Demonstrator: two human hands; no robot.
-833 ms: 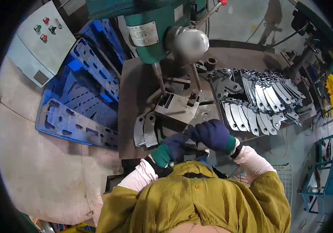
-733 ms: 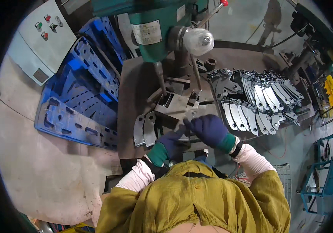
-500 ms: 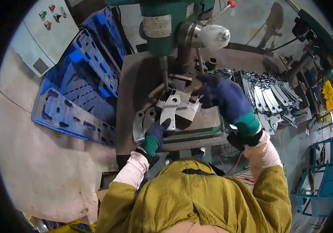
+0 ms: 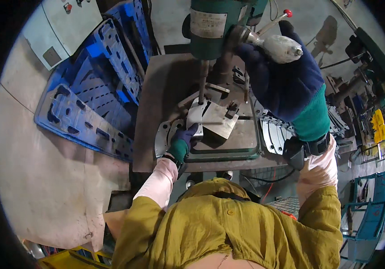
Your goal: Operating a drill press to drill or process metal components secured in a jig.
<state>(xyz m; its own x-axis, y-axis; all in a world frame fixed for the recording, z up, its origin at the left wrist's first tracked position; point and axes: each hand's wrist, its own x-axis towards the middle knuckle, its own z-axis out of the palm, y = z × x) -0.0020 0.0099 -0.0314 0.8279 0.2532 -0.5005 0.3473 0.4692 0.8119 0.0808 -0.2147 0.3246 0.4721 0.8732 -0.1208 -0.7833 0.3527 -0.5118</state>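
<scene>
My left hand [image 4: 185, 136], in a dark glove, pinches the lower end of a curved silver metal plate [image 4: 196, 115]. The plate lies against a blocky metal fixture [image 4: 219, 120]. At the plate's upper end stands the spindle [image 4: 203, 80] of a green drill press [image 4: 208, 33], its tip at or just over the hole. My right hand [image 4: 286, 85], also gloved, is raised beside the press's plastic-wrapped handle [image 4: 282, 48]; its fingers are partly hidden behind that handle and blurred. Two more curved plates [image 4: 163, 138] lie left of my left hand.
Rows of curved metal plates [image 4: 271, 134] lie on the table's right side, partly behind my right arm. A red-knobbed lever [image 4: 288, 13] sticks up from the press. Blue plastic pallets [image 4: 89, 123] lean at the left, below a grey control box [image 4: 71, 31]. Blue carts [image 4: 371, 206] stand at right.
My right hand has risen from beside the fixture to the wrapped handle. The plate has swung upright, its upper end under the spindle, my left hand still on it. The view has shifted.
</scene>
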